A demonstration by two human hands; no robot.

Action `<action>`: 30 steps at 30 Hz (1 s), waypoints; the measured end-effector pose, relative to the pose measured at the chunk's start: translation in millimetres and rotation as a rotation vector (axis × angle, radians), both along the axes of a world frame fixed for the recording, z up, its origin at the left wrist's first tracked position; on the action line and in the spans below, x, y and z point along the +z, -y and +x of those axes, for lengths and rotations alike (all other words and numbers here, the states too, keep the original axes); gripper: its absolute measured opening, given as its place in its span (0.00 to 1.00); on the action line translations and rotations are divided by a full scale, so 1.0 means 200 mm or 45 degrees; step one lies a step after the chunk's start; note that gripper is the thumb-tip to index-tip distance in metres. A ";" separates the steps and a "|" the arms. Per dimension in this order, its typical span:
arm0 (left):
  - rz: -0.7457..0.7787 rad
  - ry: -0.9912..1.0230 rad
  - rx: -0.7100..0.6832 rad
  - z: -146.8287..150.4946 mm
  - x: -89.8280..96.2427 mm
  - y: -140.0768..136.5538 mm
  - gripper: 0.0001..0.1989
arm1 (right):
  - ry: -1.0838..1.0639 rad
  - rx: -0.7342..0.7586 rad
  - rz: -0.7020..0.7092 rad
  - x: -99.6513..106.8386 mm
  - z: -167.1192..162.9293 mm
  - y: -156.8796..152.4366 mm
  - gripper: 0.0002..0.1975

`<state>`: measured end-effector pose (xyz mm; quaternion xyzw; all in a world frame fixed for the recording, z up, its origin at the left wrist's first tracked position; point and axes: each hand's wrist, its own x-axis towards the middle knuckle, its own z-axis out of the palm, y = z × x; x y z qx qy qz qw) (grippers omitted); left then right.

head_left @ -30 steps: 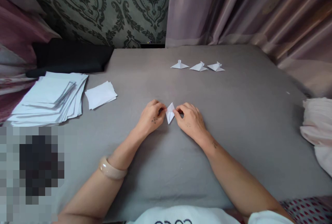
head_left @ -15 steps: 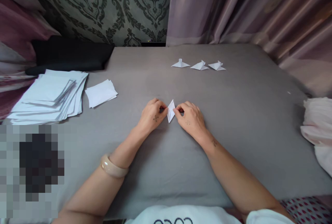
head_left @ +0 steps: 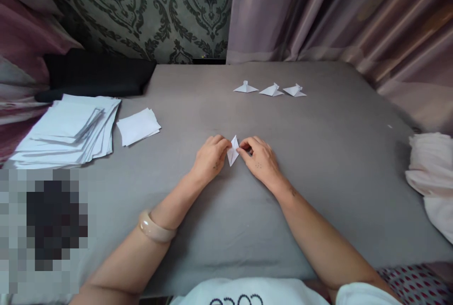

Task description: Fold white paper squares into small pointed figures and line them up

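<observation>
Between my two hands is a small white folded paper point(head_left: 233, 152), diamond-shaped, with one point facing away from me and one toward me. A crease runs down its near half. My left hand point(head_left: 211, 158) pinches its left edge, the fingertips lying partly over the paper. From the other side my right hand point(head_left: 261, 160) holds the right corner between thumb and forefinger. Both hands are closed and rest low over the grey cloth surface point(head_left: 226, 229).
Three folded paper figures point(head_left: 272, 89) stand in a row at the back. To the left lie a small stack of paper point(head_left: 139, 127), a larger paper pile point(head_left: 67, 130) and a black folded item point(head_left: 99, 75). Pale fabric point(head_left: 432, 173) is bunched at the right edge.
My left hand has shifted slightly right, its fingers now reaching further over the paper's upper left edge. My right hand keeps its pinch, with the fingers a little changed.
</observation>
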<state>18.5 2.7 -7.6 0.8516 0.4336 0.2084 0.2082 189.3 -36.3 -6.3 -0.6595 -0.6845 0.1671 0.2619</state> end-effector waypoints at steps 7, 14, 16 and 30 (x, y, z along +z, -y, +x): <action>0.290 -0.421 -0.248 -0.02 0.04 0.07 0.15 | 0.211 0.239 0.144 0.01 -0.03 0.05 0.12; 0.294 -0.672 -0.197 0.00 0.09 0.15 0.15 | 0.596 0.315 0.078 0.08 -0.06 0.12 0.17; 0.254 -0.639 -0.186 0.00 0.08 0.15 0.15 | 0.650 0.316 0.050 0.09 -0.07 0.13 0.17; 0.280 -0.447 -0.146 -0.02 0.06 0.15 0.13 | 0.621 0.257 0.013 0.11 -0.08 0.15 0.16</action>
